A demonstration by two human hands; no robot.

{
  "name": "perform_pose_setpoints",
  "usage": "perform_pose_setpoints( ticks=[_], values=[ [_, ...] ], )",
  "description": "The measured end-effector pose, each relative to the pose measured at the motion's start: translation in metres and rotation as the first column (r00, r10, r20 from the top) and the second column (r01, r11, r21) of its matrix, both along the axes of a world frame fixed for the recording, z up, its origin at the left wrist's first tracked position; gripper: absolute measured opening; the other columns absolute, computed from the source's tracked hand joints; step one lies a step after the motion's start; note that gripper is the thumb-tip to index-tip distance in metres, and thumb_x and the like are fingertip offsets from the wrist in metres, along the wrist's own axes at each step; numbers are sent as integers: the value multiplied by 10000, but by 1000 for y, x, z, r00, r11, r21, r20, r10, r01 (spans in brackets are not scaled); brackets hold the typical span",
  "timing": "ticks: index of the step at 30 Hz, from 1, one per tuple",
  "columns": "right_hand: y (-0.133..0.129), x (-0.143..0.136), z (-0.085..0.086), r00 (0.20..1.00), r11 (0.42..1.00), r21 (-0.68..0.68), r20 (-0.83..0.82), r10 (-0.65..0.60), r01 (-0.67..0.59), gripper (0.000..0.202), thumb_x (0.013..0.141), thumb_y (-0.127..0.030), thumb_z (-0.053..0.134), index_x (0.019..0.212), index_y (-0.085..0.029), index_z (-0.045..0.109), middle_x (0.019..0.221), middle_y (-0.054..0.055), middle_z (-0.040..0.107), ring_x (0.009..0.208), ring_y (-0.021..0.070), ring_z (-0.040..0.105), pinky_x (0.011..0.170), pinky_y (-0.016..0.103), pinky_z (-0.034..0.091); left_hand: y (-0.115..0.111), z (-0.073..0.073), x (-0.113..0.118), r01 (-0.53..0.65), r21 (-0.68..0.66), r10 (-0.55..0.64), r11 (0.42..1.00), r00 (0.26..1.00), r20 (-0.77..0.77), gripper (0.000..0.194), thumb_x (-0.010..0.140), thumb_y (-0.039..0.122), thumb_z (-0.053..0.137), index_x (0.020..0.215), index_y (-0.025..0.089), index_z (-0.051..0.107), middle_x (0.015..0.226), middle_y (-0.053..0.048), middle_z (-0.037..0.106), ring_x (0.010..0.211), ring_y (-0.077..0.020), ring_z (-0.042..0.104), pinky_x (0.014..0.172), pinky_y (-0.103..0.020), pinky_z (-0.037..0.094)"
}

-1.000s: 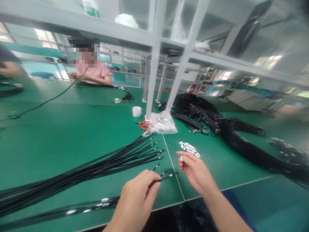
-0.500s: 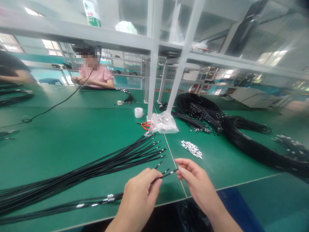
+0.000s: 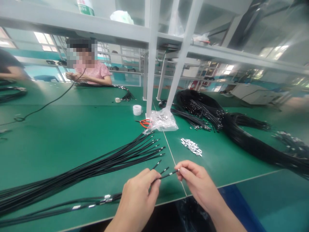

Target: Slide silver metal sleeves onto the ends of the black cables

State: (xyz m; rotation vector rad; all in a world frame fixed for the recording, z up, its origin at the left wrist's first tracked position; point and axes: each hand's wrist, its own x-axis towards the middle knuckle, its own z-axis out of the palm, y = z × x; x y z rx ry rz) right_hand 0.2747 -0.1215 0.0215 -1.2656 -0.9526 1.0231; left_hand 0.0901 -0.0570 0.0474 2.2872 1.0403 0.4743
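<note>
My left hand [image 3: 142,195] is closed around a few black cables [image 3: 113,197], whose ends stick out past the thumb and forefinger. White bands mark these cables near their tips and farther back on the left. My right hand [image 3: 196,180] pinches the tip of one cable [image 3: 169,175] between thumb and fingertips; whether a small piece sits in that pinch is hidden. Beyond my right hand a pile of small silvery-white pieces [image 3: 191,147] lies on the green table [image 3: 72,129]. Beside my left hand a larger bundle of black cables [image 3: 96,162] is fanned out.
A clear plastic bag of small parts [image 3: 163,119] lies by the metal posts, near orange-handled pliers [image 3: 145,123] and a white roll [image 3: 137,110]. Thick black cable coils [image 3: 200,106] cover the right side. A person in pink [image 3: 94,72] sits across the table.
The view has shifted slightly. Both hands keep nearly the same pose on the cables, and the right fingers stay at the cable's tip.
</note>
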Motion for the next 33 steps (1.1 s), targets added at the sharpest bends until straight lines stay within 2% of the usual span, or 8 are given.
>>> perform_pose_setpoints(
  ticks=[3,8,12,15,19,23,29,33],
  values=[
    [-2,0,6,989,1000,-17,148,-8,11,147,849,-316,542,855,-210,644,726,-4,568,707,134,508,685,256,394,-1,0,1,5,22,-4,1000,999,-36,204,879,235,405,842,279,601,750,29,585,654,-132,552,575,-221,366],
    [-4,-8,15,884,1000,0,467,-23,26,166,857,-310,512,836,-220,649,874,24,609,823,170,546,725,265,404,-3,-2,3,12,139,4,990,993,-115,244,889,232,364,876,272,604,808,2,579,676,-144,570,590,-237,384],
    [-2,-13,12,960,996,-88,279,26,-1,111,817,-306,566,832,-206,611,763,1,594,724,150,545,671,251,420,-1,-1,1,45,76,-44,996,999,-22,218,878,183,374,990,265,542,954,-4,566,743,-140,575,653,-244,413],
    [3,-17,8,991,990,-108,88,104,-94,116,796,-294,596,784,-179,595,663,-15,564,646,130,526,630,243,419,3,0,-2,66,-2,-66,998,996,56,153,859,145,406,902,245,513,880,16,564,730,-132,549,640,-231,402],
    [9,-29,10,983,986,-119,134,129,-113,109,781,-272,613,762,-164,616,668,-6,577,655,127,530,629,238,418,5,-3,-4,76,-73,-64,994,986,152,129,849,125,439,864,235,506,860,24,571,731,-121,539,644,-220,395],
    [11,-39,10,996,990,-122,49,80,-74,153,770,-318,624,858,-199,588,750,2,621,695,152,585,670,263,463,2,-1,-6,78,-153,-40,985,970,238,128,847,149,483,931,237,523,890,27,596,781,-115,558,689,-210,408],
    [0,-33,-1,917,999,12,396,-45,44,175,760,-394,614,739,-220,620,824,36,610,806,192,564,712,253,452,0,4,-7,76,-20,-72,997,982,175,84,831,210,567,873,261,620,872,45,603,780,-106,566,682,-191,413],
    [-1,-30,-8,875,998,52,481,-61,41,191,756,-399,603,700,-217,604,858,41,590,836,196,553,678,220,459,6,-2,-25,56,45,-57,997,997,42,75,789,239,631,857,269,627,956,50,596,819,-119,552,725,-211,415]
  ],
)
